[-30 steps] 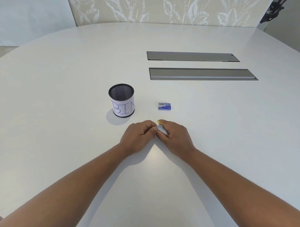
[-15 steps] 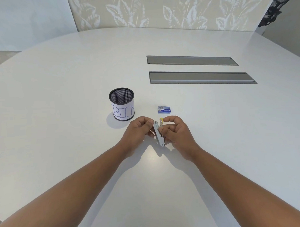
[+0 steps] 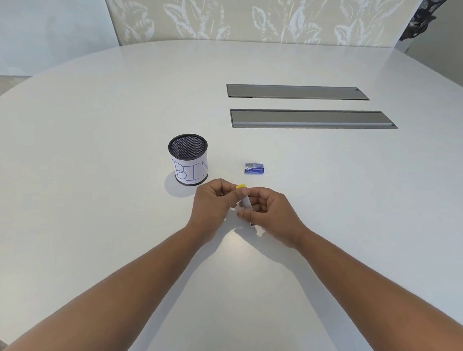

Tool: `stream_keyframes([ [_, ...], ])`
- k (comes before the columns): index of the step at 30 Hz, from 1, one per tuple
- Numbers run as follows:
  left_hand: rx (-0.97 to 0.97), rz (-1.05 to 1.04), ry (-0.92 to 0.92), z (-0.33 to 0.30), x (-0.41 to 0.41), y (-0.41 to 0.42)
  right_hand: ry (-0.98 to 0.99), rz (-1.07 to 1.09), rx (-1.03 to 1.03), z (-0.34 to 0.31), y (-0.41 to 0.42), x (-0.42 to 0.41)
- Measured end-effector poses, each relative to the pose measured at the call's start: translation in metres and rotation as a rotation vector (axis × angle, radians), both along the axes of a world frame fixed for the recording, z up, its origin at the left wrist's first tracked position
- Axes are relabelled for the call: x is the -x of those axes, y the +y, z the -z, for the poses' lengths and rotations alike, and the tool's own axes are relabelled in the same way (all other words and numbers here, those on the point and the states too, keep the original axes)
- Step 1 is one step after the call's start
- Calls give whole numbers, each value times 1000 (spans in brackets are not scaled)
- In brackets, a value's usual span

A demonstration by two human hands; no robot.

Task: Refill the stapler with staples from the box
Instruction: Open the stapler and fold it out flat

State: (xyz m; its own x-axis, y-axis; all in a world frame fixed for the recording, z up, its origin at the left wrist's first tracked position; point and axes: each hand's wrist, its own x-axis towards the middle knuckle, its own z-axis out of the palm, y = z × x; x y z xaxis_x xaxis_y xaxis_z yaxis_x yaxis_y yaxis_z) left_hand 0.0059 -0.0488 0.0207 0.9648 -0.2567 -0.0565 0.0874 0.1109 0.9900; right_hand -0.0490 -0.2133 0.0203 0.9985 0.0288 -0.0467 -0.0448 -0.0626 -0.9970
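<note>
Both hands pinch the small white stapler with yellow end [image 3: 245, 201] just above the white table [image 3: 93, 154]: left hand [image 3: 213, 202] curled at its yellow end, right hand [image 3: 271, 213] round the body. Small blue cardboard staple box [image 3: 254, 168] sits near, closed. Risk: stapler is tiny, so it may slip or snap shut on fingertips.

Both forearms reach forward and converge at the hands. Left hand [image 3: 213, 202] has fingers curled, fingertips pinching toward the right. Right hand [image 3: 271, 213] is palm-in, fingers curled round the stapler [image 3: 246, 201], thumb across its lower part.
</note>
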Motion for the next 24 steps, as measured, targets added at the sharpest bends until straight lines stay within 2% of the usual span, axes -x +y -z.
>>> stream_keyframes([
  [5,37,33,-36,2,2,-5,9,14,74,-1,-3,0],
  [8,-25,25,-68,4,-1,-3,62,-15,3,-5,-4,0],
  [15,-65,131,68,1,-8,-5,71,68,-192,-4,-4,-5],
  [24,6,80,229,-7,-12,-15,77,53,-235,-2,-1,-6],
])
